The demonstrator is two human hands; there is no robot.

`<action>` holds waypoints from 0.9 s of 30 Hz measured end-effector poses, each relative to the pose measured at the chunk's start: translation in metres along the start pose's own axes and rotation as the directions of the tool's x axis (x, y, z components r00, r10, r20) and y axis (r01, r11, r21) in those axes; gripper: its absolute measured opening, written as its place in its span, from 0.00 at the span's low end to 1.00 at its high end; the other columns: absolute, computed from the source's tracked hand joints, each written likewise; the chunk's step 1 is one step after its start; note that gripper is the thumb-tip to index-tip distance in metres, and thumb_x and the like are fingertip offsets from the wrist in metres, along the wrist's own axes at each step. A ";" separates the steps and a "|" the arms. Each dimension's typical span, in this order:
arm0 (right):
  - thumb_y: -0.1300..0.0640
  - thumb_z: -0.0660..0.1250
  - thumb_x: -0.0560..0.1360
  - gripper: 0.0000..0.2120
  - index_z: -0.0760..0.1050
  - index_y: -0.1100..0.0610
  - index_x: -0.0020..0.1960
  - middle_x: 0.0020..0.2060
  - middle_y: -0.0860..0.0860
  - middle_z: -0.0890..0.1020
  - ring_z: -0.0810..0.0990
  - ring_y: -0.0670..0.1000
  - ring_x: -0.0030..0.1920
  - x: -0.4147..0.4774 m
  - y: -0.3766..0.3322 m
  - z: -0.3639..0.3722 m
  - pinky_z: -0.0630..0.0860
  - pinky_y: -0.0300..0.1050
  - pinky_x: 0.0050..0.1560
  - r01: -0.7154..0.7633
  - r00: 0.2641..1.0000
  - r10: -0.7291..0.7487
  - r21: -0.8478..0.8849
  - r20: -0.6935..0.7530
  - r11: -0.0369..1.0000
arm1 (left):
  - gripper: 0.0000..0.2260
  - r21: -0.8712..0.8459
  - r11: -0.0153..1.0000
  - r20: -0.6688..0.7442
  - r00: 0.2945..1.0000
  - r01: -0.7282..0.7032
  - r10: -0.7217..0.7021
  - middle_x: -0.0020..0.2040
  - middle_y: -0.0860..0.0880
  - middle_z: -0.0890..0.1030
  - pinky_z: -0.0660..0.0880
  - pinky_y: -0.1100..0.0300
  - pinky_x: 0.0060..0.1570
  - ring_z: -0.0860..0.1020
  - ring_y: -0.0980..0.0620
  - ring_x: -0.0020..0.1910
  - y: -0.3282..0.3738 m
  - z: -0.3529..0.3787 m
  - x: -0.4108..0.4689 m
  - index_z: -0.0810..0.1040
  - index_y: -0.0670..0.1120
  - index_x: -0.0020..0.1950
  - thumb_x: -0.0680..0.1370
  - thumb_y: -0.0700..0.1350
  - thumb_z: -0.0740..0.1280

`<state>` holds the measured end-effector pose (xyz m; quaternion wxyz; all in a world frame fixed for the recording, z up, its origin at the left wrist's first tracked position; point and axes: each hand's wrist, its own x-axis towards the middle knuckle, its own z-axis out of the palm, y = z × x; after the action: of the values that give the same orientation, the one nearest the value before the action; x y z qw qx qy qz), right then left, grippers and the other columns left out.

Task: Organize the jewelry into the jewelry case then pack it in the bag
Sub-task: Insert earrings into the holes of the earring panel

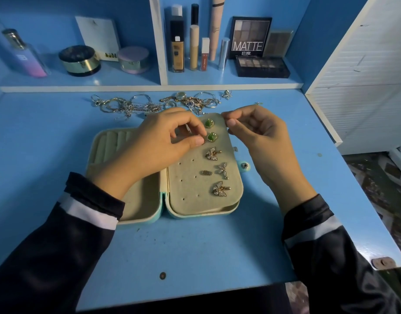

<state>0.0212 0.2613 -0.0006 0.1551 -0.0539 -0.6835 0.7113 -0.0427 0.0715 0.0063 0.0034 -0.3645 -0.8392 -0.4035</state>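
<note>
Your left hand [163,141] pinches the nearer green stud [211,137] between thumb and forefinger, at the far end of the earring panel [190,184] in the open jewelry case [138,209]. Your right hand [260,134], fingers curled, grips the panel's far right corner. Hold that corner firm, because the post needs a steady surface to pass through its hole. Press straight down, not at a slant, and align the stud with its twin [209,123] just beyond. The loose jewelry [149,104] lies along the far side of the table [195,245] and looks tangled, so draw pieces out singly.
</note>
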 end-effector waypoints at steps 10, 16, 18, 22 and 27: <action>0.70 0.64 0.76 0.04 0.76 0.64 0.48 0.49 0.59 0.83 0.82 0.50 0.47 0.000 -0.005 0.012 0.76 0.40 0.51 0.002 0.999 -0.017 0.295 0.046 0.956 | 0.23 -0.020 0.997 -0.004 0.997 -0.078 0.078 0.68 0.58 0.72 0.69 0.59 0.67 0.69 0.62 0.68 0.000 -0.015 0.001 0.71 0.54 0.69 0.76 0.42 0.71; 0.70 0.63 0.76 0.04 0.75 0.65 0.48 0.46 0.57 0.83 0.82 0.51 0.47 -0.003 -0.013 0.036 0.77 0.47 0.56 -0.085 0.993 0.029 0.535 0.113 0.840 | 0.24 -0.107 0.990 0.048 0.994 -0.094 0.100 0.70 0.61 0.70 0.64 0.68 0.69 0.67 0.64 0.70 -0.002 -0.030 -0.001 0.67 0.59 0.70 0.74 0.50 0.67; 0.71 0.62 0.76 0.05 0.75 0.65 0.48 0.45 0.58 0.83 0.82 0.51 0.47 -0.003 -0.014 0.045 0.78 0.43 0.52 -0.102 0.991 0.032 0.571 0.131 0.815 | 0.23 -0.195 0.978 0.049 0.995 -0.072 0.083 0.67 0.61 0.73 0.66 0.69 0.67 0.70 0.63 0.69 -0.002 -0.034 -0.004 0.69 0.59 0.68 0.74 0.48 0.67; 0.71 0.61 0.76 0.05 0.75 0.65 0.47 0.46 0.59 0.83 0.82 0.52 0.48 -0.004 -0.016 0.058 0.78 0.41 0.52 -0.112 0.986 0.017 0.591 0.164 0.799 | 0.22 -0.268 0.962 -0.024 0.999 -0.052 0.047 0.64 0.61 0.77 0.70 0.59 0.68 0.74 0.59 0.66 -0.007 -0.040 -0.012 0.70 0.59 0.65 0.73 0.48 0.70; 0.68 0.65 0.76 0.06 0.78 0.59 0.46 0.41 0.51 0.81 0.78 0.46 0.42 -0.003 -0.015 0.069 0.73 0.37 0.40 -0.091 0.991 0.037 0.457 0.125 0.885 | 0.19 -0.352 0.933 -0.104 0.994 -0.070 0.036 0.65 0.53 0.76 0.71 0.49 0.67 0.76 0.52 0.65 -0.012 -0.045 -0.022 0.72 0.64 0.62 0.73 0.54 0.72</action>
<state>0.0066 0.1945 0.0180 0.1011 0.0023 -0.5004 0.8599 -0.0467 0.0225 0.0219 -0.0113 -0.3618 -0.7413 -0.5652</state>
